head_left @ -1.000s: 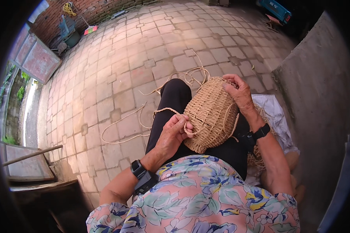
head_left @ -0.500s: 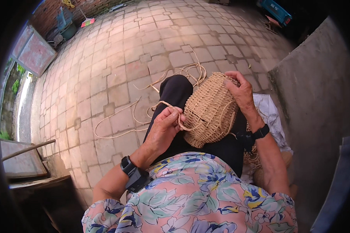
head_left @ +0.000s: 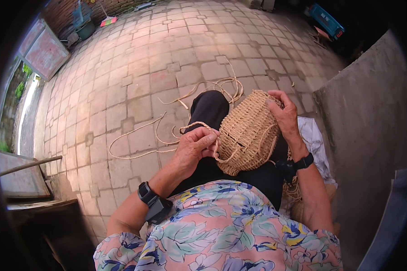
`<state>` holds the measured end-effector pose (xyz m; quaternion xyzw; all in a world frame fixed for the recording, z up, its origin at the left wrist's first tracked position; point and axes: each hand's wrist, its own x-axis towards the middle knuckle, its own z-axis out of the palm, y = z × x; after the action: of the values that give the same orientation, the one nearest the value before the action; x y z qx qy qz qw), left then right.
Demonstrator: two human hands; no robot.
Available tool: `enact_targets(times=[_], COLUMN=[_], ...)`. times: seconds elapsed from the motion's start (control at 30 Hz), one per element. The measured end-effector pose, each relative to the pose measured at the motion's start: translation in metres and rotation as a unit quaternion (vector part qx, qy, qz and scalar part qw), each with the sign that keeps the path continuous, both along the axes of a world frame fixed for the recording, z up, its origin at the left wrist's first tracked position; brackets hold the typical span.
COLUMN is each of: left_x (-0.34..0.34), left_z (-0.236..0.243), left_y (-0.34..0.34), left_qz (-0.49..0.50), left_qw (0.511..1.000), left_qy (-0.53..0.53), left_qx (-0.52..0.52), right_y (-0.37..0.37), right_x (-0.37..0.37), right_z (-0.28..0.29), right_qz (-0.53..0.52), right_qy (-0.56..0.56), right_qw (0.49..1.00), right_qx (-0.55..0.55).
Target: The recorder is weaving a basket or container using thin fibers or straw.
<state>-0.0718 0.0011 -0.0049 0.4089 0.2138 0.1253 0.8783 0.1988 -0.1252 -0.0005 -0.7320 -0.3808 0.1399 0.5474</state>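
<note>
A tan woven straw basket (head_left: 248,135) rests tilted on my lap, with a small dark gap in its weave near the left side. My right hand (head_left: 283,115) grips its upper right rim, fingers curled over the edge and thumb on the near side. Close by the basket's left side, my left hand (head_left: 198,144) pinches a straw cord (head_left: 228,159) that loops into the weave. From the pinch the cord's slack runs over my dark-trousered knee (head_left: 208,108) and lies in loose loops on the paving to the left and beyond the knee.
To my right, a white sack (head_left: 313,137) and a heap of straw cord (head_left: 293,189) lie beside a grey concrete wall (head_left: 366,99). Dark boards (head_left: 45,226) stand at lower left. Far off are a broom (head_left: 108,21), a bucket (head_left: 85,30) and a blue cart (head_left: 326,21).
The whole scene has shifted slightly in the picture as my head moved. Both hands keep their grips, and the basket sits much as before on my lap.
</note>
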Motion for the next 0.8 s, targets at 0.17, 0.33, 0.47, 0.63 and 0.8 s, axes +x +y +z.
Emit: enact_targets(times=[0.17, 0.33, 0.47, 0.63, 0.8], left_x=[0.020, 0.030, 0.032, 0.036, 0.037], left_z=[-0.009, -0.006, -0.007, -0.009, -0.010], left_y=[-0.008, -0.010, -0.017, -0.020, -0.015], left_qz=[-0.012, 0.007, 0.012, 0.028, 0.015], left_qw=[0.998, 0.996, 0.993, 0.984, 0.974], left_qy=[0.067, 0.091, 0.108, 0.144, 0.150], left_qx=[-0.010, 0.005, 0.045, 0.104, 0.168], right_y=[0.000, -0.001, 0.000, -0.001, -0.004], right_x=[-0.001, -0.001, 0.003, 0.001, -0.004], right_z=[-0.001, 0.000, -0.011, -0.007, 0.004], right_qz=[-0.005, -0.001, -0.022, -0.032, -0.024], right_qy=[-0.005, 0.008, -0.023, -0.052, -0.096], right_qw=[1.000, 1.000, 0.999, 0.998, 0.995], right_qx=[0.009, 0.001, 0.018, 0.020, 0.024])
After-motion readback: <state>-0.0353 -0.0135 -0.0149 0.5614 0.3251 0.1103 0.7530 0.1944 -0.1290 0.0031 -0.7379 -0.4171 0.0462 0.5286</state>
